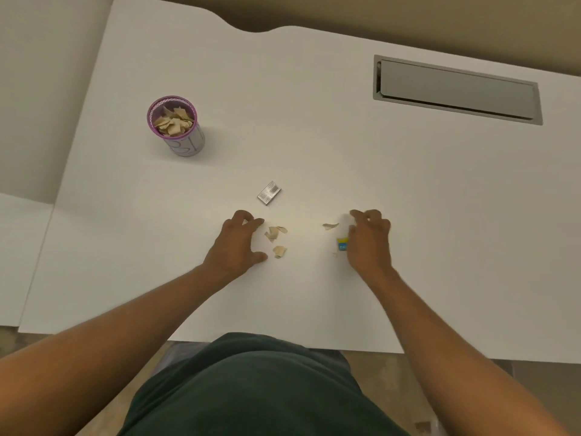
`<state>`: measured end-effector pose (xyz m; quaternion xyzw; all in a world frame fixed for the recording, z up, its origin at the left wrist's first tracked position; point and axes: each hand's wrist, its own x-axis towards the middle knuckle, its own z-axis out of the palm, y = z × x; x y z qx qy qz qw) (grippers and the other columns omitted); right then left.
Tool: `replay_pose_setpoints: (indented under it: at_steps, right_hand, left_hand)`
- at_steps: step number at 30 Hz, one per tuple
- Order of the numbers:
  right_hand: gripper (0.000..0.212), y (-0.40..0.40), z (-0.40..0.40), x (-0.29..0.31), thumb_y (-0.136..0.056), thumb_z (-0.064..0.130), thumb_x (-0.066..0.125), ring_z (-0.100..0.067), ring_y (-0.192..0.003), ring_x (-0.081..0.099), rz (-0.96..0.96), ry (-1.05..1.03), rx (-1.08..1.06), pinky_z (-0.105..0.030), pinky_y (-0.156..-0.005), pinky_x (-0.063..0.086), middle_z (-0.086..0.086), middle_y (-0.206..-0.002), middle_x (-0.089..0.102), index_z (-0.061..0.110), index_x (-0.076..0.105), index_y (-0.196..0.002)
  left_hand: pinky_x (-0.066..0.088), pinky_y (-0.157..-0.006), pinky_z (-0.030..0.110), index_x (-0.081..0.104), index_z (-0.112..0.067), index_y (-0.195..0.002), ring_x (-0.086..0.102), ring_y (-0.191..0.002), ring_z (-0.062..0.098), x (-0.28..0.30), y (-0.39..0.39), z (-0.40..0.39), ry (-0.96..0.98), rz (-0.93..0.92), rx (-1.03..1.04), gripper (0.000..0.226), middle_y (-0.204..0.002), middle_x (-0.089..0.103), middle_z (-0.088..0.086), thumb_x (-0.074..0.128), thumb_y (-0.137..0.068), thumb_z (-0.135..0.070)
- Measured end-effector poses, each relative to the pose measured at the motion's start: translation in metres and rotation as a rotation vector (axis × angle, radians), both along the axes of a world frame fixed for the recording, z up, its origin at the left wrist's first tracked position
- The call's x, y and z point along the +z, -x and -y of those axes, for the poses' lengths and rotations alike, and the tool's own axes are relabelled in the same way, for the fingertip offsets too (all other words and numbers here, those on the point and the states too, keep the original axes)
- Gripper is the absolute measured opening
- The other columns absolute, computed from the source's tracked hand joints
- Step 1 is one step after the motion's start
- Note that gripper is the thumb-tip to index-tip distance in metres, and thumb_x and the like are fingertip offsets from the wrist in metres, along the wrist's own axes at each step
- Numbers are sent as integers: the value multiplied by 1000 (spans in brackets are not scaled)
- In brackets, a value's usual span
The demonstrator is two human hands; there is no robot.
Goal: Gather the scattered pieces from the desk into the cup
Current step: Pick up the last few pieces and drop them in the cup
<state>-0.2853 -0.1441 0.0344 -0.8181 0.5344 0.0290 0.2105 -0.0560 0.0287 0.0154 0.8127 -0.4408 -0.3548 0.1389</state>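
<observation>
The last tan pieces (276,239) lie just below the middle of the frame, a small cluster between my two hands, with one more scrap (330,226) to the right of it, near my right hand (369,240). The cup (176,125) stands well apart in the upper left, already heaped with pieces nearly to its purple rim.

My left hand (239,243) rests on the desk (314,136) just left of the cluster, fingers (256,222) spread and curled like a rake, holding nothing. My right hand is cupped beside a small yellow-and-blue block (342,244); whether I am gripping it I cannot tell.

To do this well, I judge I should sweep both hands inward, herd the scraps into one pile, then pinch them together, rather than chase each alone. They look light and curled, so a fast sweep may scatter them. The small grey box (269,192) above my left hand should stay out of the pile.
</observation>
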Motion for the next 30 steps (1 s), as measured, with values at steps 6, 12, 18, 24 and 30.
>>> replay_pose_setpoints:
  at_steps: [6, 12, 18, 24, 30]
  right_hand:
    - [48, 2, 2, -13, -91, -4, 48, -34, -110, 51, 12, -76, 86, -39, -95, 51, -13, -123, 47, 14, 59, -134]
    - [40, -34, -36, -12, -96, -3, 48, -26, -120, 48, 122, -108, 343, -27, -102, 42, -10, -129, 54, 8, 61, -132]
    - [31, -3, -33, 7, -95, 3, 60, -23, -114, 58, 276, -91, 167, -22, -99, 41, -5, -121, 63, 10, 66, -125]
    - [41, 46, -56, -2, -89, 9, 75, -20, -108, 62, 157, -235, -115, -24, -92, 48, -3, -121, 62, 10, 63, -128]
    - [48, 5, -68, -11, -91, 4, 72, -25, -122, 59, 298, -309, -84, -40, -107, 50, -9, -136, 59, 8, 59, -137]
  left_hand:
    - [45, -78, 5, 67, -24, -129, 54, -88, -7, -3, 25, 12, 185, -148, 97, 53, -110, 53, -5, 84, -79, -17]
    - [56, -84, 27, 57, -15, -142, 60, -101, 15, -2, 37, 32, 132, -285, 100, 64, -122, 56, 2, 77, -83, -4]
    - [49, -80, 25, 57, -24, -142, 58, -105, 16, -4, 19, 12, 174, -106, -8, 63, -130, 53, -6, 81, -84, -22]
    - [53, -96, 36, 48, -24, -151, 54, -116, 23, -10, 9, -12, 103, -57, -1, 75, -145, 45, -3, 82, -84, -21]
    - [60, -86, 34, 55, -17, -145, 64, -99, 22, -6, 25, 11, 182, -282, 105, 69, -132, 56, -2, 83, -82, -9]
